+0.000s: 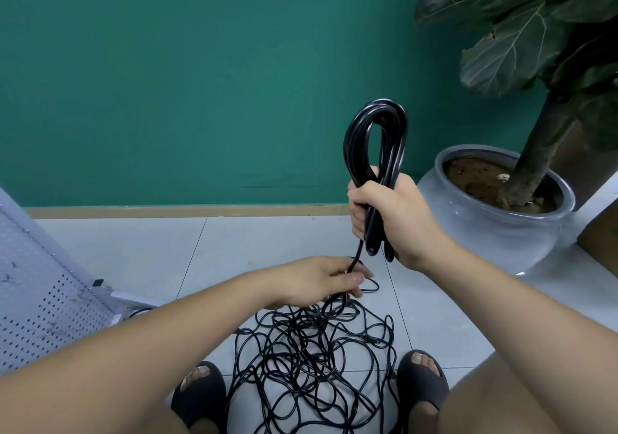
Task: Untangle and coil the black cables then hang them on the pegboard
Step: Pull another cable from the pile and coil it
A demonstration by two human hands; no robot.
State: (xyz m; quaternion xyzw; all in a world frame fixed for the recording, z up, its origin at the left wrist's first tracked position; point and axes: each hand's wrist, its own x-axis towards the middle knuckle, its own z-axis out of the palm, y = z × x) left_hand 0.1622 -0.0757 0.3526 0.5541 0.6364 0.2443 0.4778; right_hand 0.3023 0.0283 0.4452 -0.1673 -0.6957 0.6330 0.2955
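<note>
Our right hand (389,214) holds the coiled black cable (374,139) upright, fingers (358,198) clenched round its lower end. Our left hand (319,283) pinches the loose strand just below it, above the tangled cables (311,366) heaped on the floor (133,253) between our feet (422,361); the pegboard (40,286) stands at left

Soft, even indoor light from above fills the scene, bright enough and without harsh glare. The glazed pot (501,233) carries pale highlights and drops a faint shadow on the floor tiles (133,249). The coiled cable (374,139) shows a thin sheen. Plant leaves (501,49) stay dark at upper right. Wide-angle distortion bows the baseboard (167,211) and stretches the pegboard (40,300) at the left edge; the centre is sharp.
</note>
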